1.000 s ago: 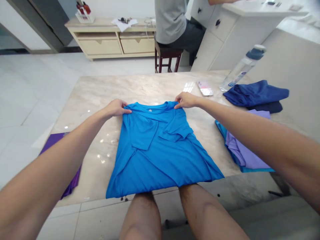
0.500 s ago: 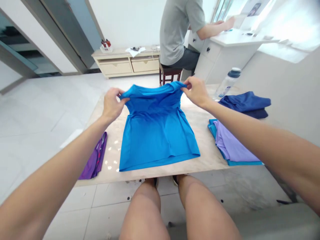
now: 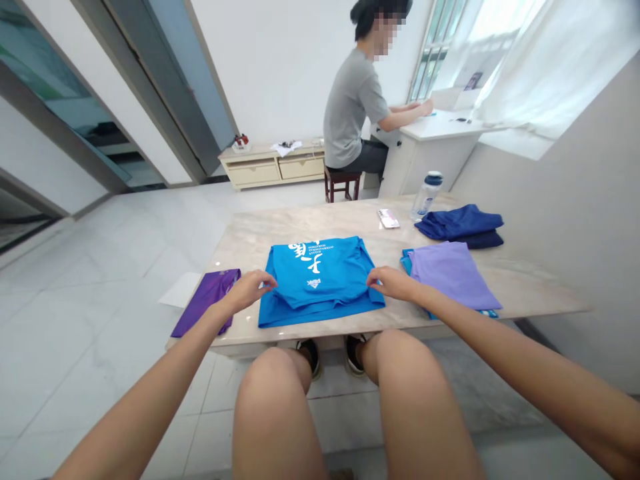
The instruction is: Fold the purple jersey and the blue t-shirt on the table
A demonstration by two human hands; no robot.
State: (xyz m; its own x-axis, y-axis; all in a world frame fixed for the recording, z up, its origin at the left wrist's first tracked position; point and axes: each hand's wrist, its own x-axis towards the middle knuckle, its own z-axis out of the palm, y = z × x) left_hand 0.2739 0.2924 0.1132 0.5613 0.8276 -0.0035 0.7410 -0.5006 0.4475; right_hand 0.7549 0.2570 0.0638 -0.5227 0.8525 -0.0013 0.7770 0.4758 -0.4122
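A blue shirt lies folded over on itself on the table, with white lettering and a small logo facing up. Its lower layer shows along the near edge. My left hand is at the shirt's left side, thumb and fingers slightly apart, holding nothing. At the right side, my right hand has its fingertips by the shirt's edge, loosely bent and apart, with no cloth visibly pinched.
Purple cloth lies left on the stone-look table. On the right are a lavender garment over blue ones, navy clothes, a bottle and a phone. A person sits beyond at a white desk.
The raised top of the blue shirt has come down toward me and now lies folded over the lower part, lettering showing. Both hands have lowered and let go. The view has tilted up.
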